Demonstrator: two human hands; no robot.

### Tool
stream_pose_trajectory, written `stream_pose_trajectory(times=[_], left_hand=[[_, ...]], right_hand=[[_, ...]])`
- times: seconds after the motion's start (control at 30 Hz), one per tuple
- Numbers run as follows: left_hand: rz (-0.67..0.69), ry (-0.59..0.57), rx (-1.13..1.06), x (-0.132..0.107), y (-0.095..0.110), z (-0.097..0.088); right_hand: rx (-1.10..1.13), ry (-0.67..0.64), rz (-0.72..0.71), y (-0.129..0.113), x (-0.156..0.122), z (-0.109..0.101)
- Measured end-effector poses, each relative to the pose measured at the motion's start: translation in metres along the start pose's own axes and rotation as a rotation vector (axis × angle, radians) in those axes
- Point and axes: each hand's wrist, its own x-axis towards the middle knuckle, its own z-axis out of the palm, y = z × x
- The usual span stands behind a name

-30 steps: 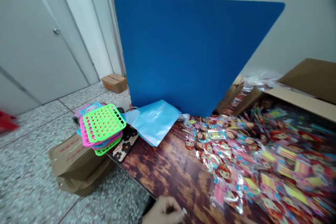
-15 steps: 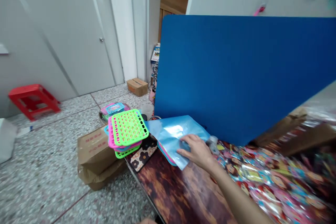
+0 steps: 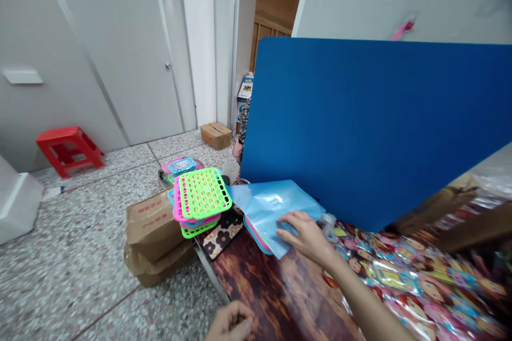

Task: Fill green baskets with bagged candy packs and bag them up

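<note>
My right hand [image 3: 306,235] reaches forward across the dark wooden table [image 3: 276,287] and lies on a stack of light blue plastic bags [image 3: 272,205]. Its fingers are bent and pressed together on the top bag's near edge. My left hand [image 3: 232,323] is at the table's front edge, low in view, curled into a loose fist. What it holds, if anything, is hidden. A pile of clear packets with cartoon faces [image 3: 416,282] covers the table to the right of my right arm.
A tall blue divider board [image 3: 372,128] stands behind the bags. Left of them sit stacked green and pink grid trays [image 3: 202,197] and a flowered black case [image 3: 222,234]. Cardboard boxes [image 3: 154,229] stand on the speckled floor, with a red stool [image 3: 66,146] near the door.
My right hand came forward from out of view onto the blue bags and has stayed there. My left hand slid slightly left along the table edge. The view swung left.
</note>
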Motion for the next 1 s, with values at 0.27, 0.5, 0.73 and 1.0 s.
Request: stream_pose_trajectory(times=[0.27, 0.5, 0.73, 1.0], left_hand=[[0.763, 0.647, 1.006, 0.005, 0.105, -0.058], [0.554, 0.800, 1.752, 0.043, 0.153, -0.125], [0.706, 0.754, 1.669, 0.036, 0.149, -0.125], [0.460, 0.351, 0.264, 0.045, 0.131, -0.030]], right_hand=[[-0.093, 0.201, -0.114, 0.009, -0.017, 0.007], [-0.129, 0.218, -0.244, -0.043, -0.004, 0.012], [-0.266, -0.071, -0.176, -0.042, -0.011, 0.009], [-0.189, -0.083, -0.054, -0.012, -0.005, -0.006]])
